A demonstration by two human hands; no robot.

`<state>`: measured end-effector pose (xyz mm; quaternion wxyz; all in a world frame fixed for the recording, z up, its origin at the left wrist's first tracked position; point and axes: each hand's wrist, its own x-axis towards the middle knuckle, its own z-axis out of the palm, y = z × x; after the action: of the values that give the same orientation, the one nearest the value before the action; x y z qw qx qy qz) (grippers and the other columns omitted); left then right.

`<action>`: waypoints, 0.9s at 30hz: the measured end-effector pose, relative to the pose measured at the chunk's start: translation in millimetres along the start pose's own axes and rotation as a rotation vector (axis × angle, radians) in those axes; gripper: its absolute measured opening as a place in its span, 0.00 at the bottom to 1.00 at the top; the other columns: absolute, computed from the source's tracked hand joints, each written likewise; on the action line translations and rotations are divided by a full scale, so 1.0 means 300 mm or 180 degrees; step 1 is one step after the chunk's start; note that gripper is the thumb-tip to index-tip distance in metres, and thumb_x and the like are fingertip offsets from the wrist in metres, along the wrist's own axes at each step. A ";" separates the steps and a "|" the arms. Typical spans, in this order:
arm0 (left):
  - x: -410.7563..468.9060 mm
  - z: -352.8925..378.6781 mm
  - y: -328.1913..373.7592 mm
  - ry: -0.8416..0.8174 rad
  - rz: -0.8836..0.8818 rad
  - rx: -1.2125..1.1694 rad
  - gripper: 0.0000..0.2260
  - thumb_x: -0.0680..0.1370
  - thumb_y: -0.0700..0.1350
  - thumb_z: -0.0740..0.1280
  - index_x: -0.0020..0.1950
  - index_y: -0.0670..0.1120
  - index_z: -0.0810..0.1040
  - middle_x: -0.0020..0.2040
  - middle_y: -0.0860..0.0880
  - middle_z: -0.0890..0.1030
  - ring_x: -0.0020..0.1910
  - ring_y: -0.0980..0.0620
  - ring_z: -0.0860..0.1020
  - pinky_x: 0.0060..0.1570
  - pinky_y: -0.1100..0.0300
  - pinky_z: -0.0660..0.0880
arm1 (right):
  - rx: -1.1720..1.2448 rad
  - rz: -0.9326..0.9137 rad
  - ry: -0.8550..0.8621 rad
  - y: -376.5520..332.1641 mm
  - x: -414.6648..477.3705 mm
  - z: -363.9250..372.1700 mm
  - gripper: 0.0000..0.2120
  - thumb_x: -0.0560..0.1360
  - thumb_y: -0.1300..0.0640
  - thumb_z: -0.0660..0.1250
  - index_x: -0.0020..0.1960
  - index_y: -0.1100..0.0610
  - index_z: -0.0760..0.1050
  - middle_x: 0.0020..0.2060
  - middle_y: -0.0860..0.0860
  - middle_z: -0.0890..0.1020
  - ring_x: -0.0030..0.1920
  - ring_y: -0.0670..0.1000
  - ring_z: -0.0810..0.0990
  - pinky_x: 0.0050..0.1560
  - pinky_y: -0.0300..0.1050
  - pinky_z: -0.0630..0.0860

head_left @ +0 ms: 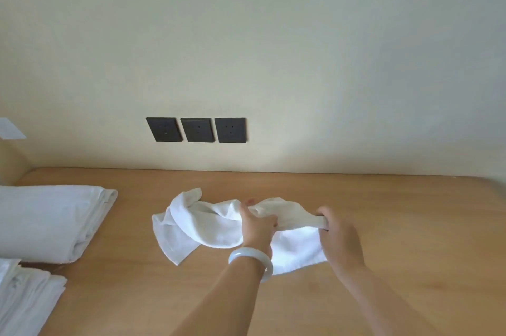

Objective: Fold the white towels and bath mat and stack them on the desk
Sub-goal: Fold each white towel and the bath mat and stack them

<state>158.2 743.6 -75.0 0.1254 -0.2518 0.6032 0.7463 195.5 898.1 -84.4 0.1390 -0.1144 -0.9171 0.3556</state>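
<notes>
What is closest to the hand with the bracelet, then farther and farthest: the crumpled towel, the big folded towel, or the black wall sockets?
1. Crumpled towel: gripped by the left hand.
2. Wall sockets: above, on the wall.
3. Big folded towel: far left on the desk; close call with the sockets.

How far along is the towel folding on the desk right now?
Partly done. One folded white towel already lies at the desk's left side, with more white linen at the near-left edge. In hand: the left hand and right hand both grip a crumpled small towel. Left: folding it and stacking it.
</notes>
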 end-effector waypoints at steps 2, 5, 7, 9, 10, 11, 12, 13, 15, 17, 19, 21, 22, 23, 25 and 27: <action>-0.009 0.019 -0.027 -0.0116 -0.0126 0.0277 0.28 0.71 0.30 0.60 0.65 0.55 0.65 0.51 0.46 0.74 0.47 0.45 0.78 0.55 0.47 0.79 | -0.0652 -0.0854 0.0160 0.099 0.016 -0.079 0.21 0.65 0.70 0.55 0.44 0.51 0.80 0.36 0.45 0.80 0.38 0.48 0.71 0.40 0.43 0.71; -0.049 0.035 -0.119 -0.0729 -0.0625 0.1517 0.23 0.75 0.31 0.61 0.68 0.47 0.66 0.47 0.47 0.73 0.38 0.49 0.76 0.46 0.55 0.80 | -0.1198 -0.0691 -0.0759 0.300 -0.010 -0.087 0.24 0.70 0.71 0.59 0.54 0.49 0.82 0.54 0.46 0.82 0.57 0.53 0.76 0.60 0.50 0.69; -0.091 0.023 -0.169 -0.1122 -0.1070 0.2432 0.21 0.78 0.33 0.59 0.69 0.51 0.64 0.41 0.47 0.73 0.32 0.51 0.72 0.35 0.60 0.75 | -0.1579 -0.0479 -0.1299 0.404 -0.058 -0.061 0.26 0.73 0.71 0.61 0.62 0.47 0.77 0.67 0.46 0.74 0.71 0.53 0.67 0.70 0.55 0.57; -0.101 0.011 -0.192 -0.1198 -0.0705 0.3478 0.22 0.78 0.33 0.54 0.68 0.51 0.68 0.48 0.43 0.77 0.39 0.49 0.74 0.40 0.59 0.76 | -0.1448 -0.0129 -0.1206 0.455 -0.100 -0.051 0.29 0.71 0.74 0.59 0.64 0.49 0.76 0.68 0.48 0.72 0.72 0.53 0.65 0.68 0.49 0.59; -0.098 0.009 -0.188 -0.1041 -0.0176 0.4127 0.21 0.77 0.32 0.53 0.65 0.50 0.71 0.56 0.43 0.76 0.47 0.48 0.75 0.49 0.57 0.77 | -0.1282 0.0038 -0.0996 0.462 -0.118 -0.050 0.27 0.70 0.75 0.59 0.61 0.52 0.77 0.63 0.50 0.75 0.67 0.55 0.69 0.62 0.46 0.65; -0.082 0.005 -0.187 -0.0722 0.0421 0.4605 0.21 0.77 0.32 0.53 0.64 0.48 0.73 0.62 0.44 0.72 0.55 0.48 0.74 0.57 0.56 0.74 | -0.1133 0.0235 -0.0809 0.462 -0.131 -0.051 0.25 0.70 0.75 0.58 0.59 0.53 0.77 0.57 0.50 0.75 0.61 0.55 0.73 0.54 0.43 0.68; -0.064 0.000 -0.181 -0.0453 0.0957 0.4930 0.21 0.76 0.32 0.53 0.65 0.47 0.72 0.66 0.45 0.69 0.63 0.47 0.70 0.62 0.56 0.70 | -0.1077 0.0427 -0.0784 0.461 -0.142 -0.051 0.23 0.71 0.73 0.58 0.58 0.53 0.76 0.54 0.50 0.73 0.56 0.53 0.74 0.49 0.41 0.68; -0.040 -0.003 -0.177 -0.0347 0.1432 0.5256 0.23 0.76 0.32 0.53 0.68 0.47 0.70 0.69 0.46 0.65 0.69 0.46 0.66 0.67 0.55 0.65 | -0.1012 0.0539 -0.0877 0.461 -0.151 -0.051 0.21 0.73 0.71 0.57 0.59 0.52 0.73 0.53 0.49 0.70 0.52 0.51 0.74 0.46 0.39 0.68; 0.017 -0.019 -0.168 -0.0636 0.1855 0.6021 0.27 0.76 0.33 0.55 0.75 0.47 0.61 0.76 0.46 0.60 0.76 0.44 0.56 0.74 0.48 0.53 | -0.1070 0.0307 -0.1264 0.471 -0.160 -0.040 0.20 0.75 0.69 0.56 0.61 0.50 0.72 0.54 0.47 0.68 0.50 0.48 0.73 0.43 0.35 0.68; 0.061 -0.050 -0.157 -0.0825 0.1782 0.6661 0.27 0.76 0.34 0.56 0.75 0.47 0.60 0.73 0.45 0.64 0.75 0.43 0.57 0.74 0.43 0.48 | -0.1258 0.0083 -0.1404 0.479 -0.159 -0.041 0.19 0.74 0.69 0.56 0.56 0.49 0.72 0.52 0.45 0.68 0.47 0.46 0.72 0.39 0.35 0.67; 0.071 -0.097 -0.151 -0.0787 0.1609 0.6908 0.22 0.77 0.37 0.57 0.71 0.48 0.65 0.66 0.45 0.71 0.68 0.43 0.65 0.70 0.45 0.54 | -0.1445 0.0118 -0.1354 0.494 -0.154 -0.065 0.17 0.71 0.71 0.54 0.48 0.49 0.68 0.47 0.46 0.67 0.43 0.47 0.70 0.33 0.37 0.65; 0.058 -0.153 -0.166 -0.0699 0.1380 0.6748 0.19 0.77 0.39 0.57 0.67 0.48 0.67 0.61 0.46 0.76 0.62 0.44 0.72 0.65 0.50 0.61 | -0.1356 0.0353 -0.1237 0.528 -0.147 -0.083 0.16 0.68 0.73 0.54 0.41 0.52 0.65 0.42 0.47 0.66 0.42 0.49 0.69 0.31 0.38 0.61; 0.051 -0.183 -0.177 -0.0591 0.1057 0.6670 0.18 0.77 0.39 0.56 0.66 0.48 0.68 0.60 0.47 0.77 0.61 0.45 0.74 0.64 0.51 0.63 | -0.1308 0.0521 -0.1210 0.536 -0.146 -0.087 0.17 0.67 0.74 0.54 0.38 0.52 0.64 0.40 0.47 0.66 0.41 0.51 0.69 0.32 0.38 0.62; 0.050 -0.211 -0.181 -0.0438 0.0803 0.6414 0.17 0.78 0.39 0.55 0.66 0.47 0.69 0.60 0.47 0.78 0.60 0.45 0.75 0.62 0.53 0.67 | -0.1204 0.0659 -0.1182 0.545 -0.143 -0.083 0.19 0.66 0.75 0.55 0.34 0.51 0.62 0.38 0.46 0.66 0.40 0.52 0.70 0.33 0.41 0.63; 0.046 -0.253 -0.167 -0.0262 0.0356 0.5775 0.16 0.80 0.38 0.55 0.65 0.45 0.72 0.61 0.45 0.77 0.61 0.45 0.76 0.61 0.54 0.72 | -0.0536 0.1359 -0.0954 0.549 -0.118 -0.069 0.23 0.66 0.76 0.59 0.30 0.49 0.58 0.34 0.46 0.64 0.36 0.55 0.70 0.32 0.44 0.63; 0.039 -0.275 -0.142 -0.0044 0.0073 0.5217 0.14 0.80 0.36 0.57 0.64 0.42 0.75 0.60 0.43 0.78 0.60 0.45 0.77 0.56 0.56 0.74 | -0.0099 0.1686 -0.0728 0.519 -0.104 -0.051 0.22 0.69 0.73 0.61 0.27 0.52 0.58 0.32 0.48 0.65 0.34 0.55 0.69 0.31 0.44 0.61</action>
<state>187.8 673.2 -128.8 0.2657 -0.0695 0.9589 0.0714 247.1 1010.3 -185.7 -0.0648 -0.3112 -0.8704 0.3760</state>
